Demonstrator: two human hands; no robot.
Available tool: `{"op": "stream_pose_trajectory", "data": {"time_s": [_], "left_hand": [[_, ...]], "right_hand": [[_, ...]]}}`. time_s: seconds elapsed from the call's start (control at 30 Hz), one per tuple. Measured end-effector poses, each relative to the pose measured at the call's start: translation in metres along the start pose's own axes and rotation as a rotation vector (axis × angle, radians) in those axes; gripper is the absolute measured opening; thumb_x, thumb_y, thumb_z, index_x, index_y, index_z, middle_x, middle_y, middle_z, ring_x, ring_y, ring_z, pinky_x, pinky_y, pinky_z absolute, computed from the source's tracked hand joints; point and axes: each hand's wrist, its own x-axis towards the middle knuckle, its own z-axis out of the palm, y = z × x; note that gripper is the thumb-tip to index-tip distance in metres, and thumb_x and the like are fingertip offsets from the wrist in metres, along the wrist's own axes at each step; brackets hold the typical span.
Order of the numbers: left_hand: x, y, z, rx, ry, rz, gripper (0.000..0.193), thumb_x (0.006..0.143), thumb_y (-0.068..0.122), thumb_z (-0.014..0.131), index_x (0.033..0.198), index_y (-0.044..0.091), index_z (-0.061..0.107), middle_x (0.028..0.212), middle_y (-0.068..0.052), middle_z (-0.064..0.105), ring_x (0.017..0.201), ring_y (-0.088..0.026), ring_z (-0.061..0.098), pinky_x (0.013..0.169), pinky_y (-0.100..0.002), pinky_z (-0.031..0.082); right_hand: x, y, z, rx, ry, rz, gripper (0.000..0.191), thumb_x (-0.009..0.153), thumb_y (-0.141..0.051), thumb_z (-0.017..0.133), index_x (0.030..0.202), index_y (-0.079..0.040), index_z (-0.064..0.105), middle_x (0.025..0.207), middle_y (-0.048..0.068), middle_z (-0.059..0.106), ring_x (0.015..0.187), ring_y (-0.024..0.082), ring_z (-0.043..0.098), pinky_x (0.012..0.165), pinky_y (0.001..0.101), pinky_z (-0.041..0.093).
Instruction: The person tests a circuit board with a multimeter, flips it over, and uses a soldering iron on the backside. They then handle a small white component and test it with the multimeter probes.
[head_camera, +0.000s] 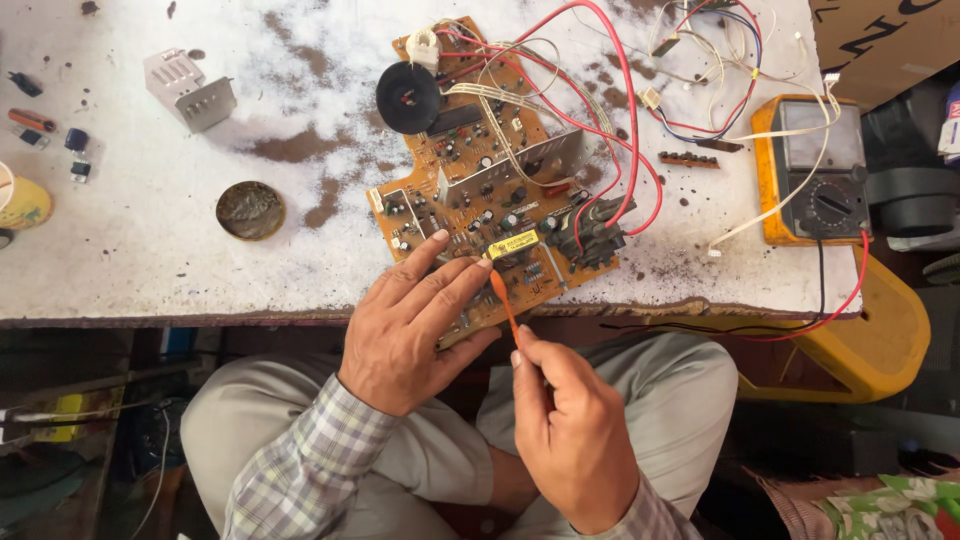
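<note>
Biggest thing here is the worn white workbench, paint flaking off in brown patches. Sitting on its near edge, slightly overhanging toward the person's lap, is the orange circuit board, tilted at an angle and packed with parts: a black round coil, metal heat sinks, a yellow block, plus red and white wires looping off to the right. Past those wires sits an orange analog multimeter, its leads trailing off the bench edge. Further left there's a loose metal heat sink and a small round tin.

The left hand lies flat with fingers spread on the board's near corner, pinning it down rather than gripping. The right hand is pinched around a thin orange tool, pen style, tip touching the board just beside the yellow block.

My read: the board is light and stiff but brittle, and the wires will tug it around. Best to hold it by the bare edges or that near corner, never by the components. The tool looks light and skinny, so a pencil grip low on the shaft suits it.
</note>
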Motion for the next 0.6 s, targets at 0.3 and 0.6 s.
{"op": "stream_pose_trajectory", "data": {"time_s": [0.3, 0.6], "left_hand": [[-0.002, -0.004, -0.007, -0.087, -0.022, -0.029, 0.064, 0.076, 0.026, 0.088, 0.132, 0.008, 0.064, 0.131, -0.008, 0.068, 0.139, -0.036, 0.054, 0.106, -0.045, 0.050], [0.004, -0.010, 0.002, -0.097, -0.040, -0.028, 0.063, 0.076, 0.027, 0.088, 0.132, 0.009, 0.065, 0.132, -0.007, 0.067, 0.138, -0.035, 0.054, 0.106, -0.047, 0.049]], "right_hand": [[0.053, 0.029, -0.057, -0.205, -0.287, -0.158, 0.021, 0.091, -0.010, 0.071, 0.112, -0.006, 0.074, 0.089, 0.013, 0.073, 0.075, 0.030, 0.072, 0.064, 0.0374, 0.055], [0.103, 0.058, -0.071, -0.266, -0.544, -0.385, 0.037, 0.080, 0.002, 0.065, 0.114, -0.010, 0.074, 0.087, 0.007, 0.075, 0.075, 0.027, 0.073, 0.064, 0.0381, 0.057]]}}
